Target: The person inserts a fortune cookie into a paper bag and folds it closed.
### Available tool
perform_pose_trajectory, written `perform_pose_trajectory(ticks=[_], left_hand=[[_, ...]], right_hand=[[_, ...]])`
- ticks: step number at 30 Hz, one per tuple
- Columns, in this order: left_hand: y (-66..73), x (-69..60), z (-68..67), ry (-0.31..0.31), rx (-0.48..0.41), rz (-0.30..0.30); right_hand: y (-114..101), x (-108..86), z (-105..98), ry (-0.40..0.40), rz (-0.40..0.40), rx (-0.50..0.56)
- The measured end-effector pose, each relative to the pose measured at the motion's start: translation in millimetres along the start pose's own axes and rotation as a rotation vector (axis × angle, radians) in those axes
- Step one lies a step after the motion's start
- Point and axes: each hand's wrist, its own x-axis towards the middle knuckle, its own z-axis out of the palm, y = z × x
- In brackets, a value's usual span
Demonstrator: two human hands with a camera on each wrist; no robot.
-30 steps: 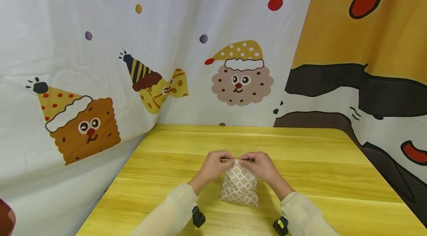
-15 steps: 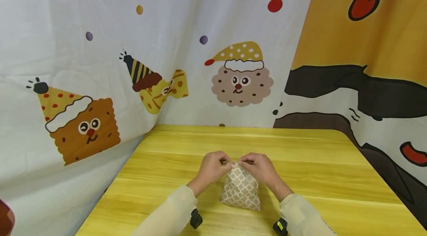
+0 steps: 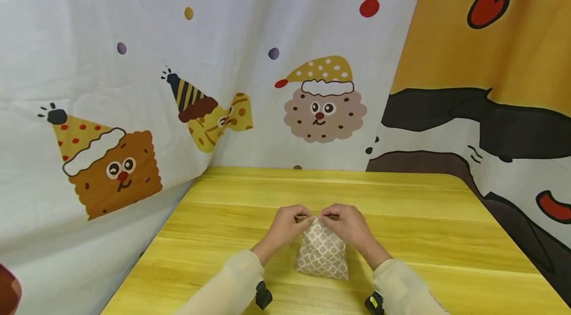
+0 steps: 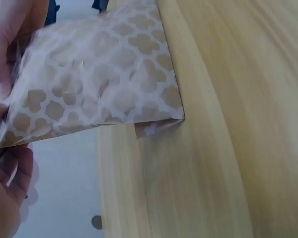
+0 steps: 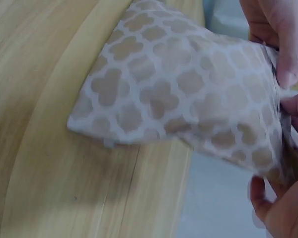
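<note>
A small bag [image 3: 322, 251] with a beige-and-white quatrefoil print hangs from both hands over the table, its lower end near the wood. My left hand [image 3: 287, 224] pinches its top edge between thumb and fingers. Close beside it, my right hand [image 3: 345, 223] pinches the same edge, the two thumbs nearly meeting. In the left wrist view the bag [image 4: 99, 74] looks plump and creased, with a fold at its lower corner. The right wrist view shows the bag's top [image 5: 268, 114] gathered at the fingers. What is inside cannot be seen.
The wooden table [image 3: 200, 236] spreads around the hands. Behind it hangs a white curtain [image 3: 245, 18] with cartoon prints, and a yellow-and-black printed part is at right. A black wrist camera [image 3: 263, 296] sits by the left sleeve, another camera [image 3: 374, 302] by the right.
Half a second ago the fingertips stood a little farther apart along the bag's top; now they are closer together again. The bag hangs slightly lower in view than one second ago.
</note>
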Motion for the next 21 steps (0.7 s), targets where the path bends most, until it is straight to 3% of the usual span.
perform_pose_trajectory(ticks=[5,8,21], left_hand=[[2.6,1.3,6.6,0.03,0.032,0.054],[1.7,0.7,5.8,0.039,0.049,0.08],[-12.0,-5.0,-8.6,0.114,0.022,0.087]], right_hand=[[-2,-2.4,3,0.101,-0.002,-0.154],[-1,-3.2,4,0.139,-0.023,-0.196],[17,-8.7,-10,0.167,0.016,-0.167]])
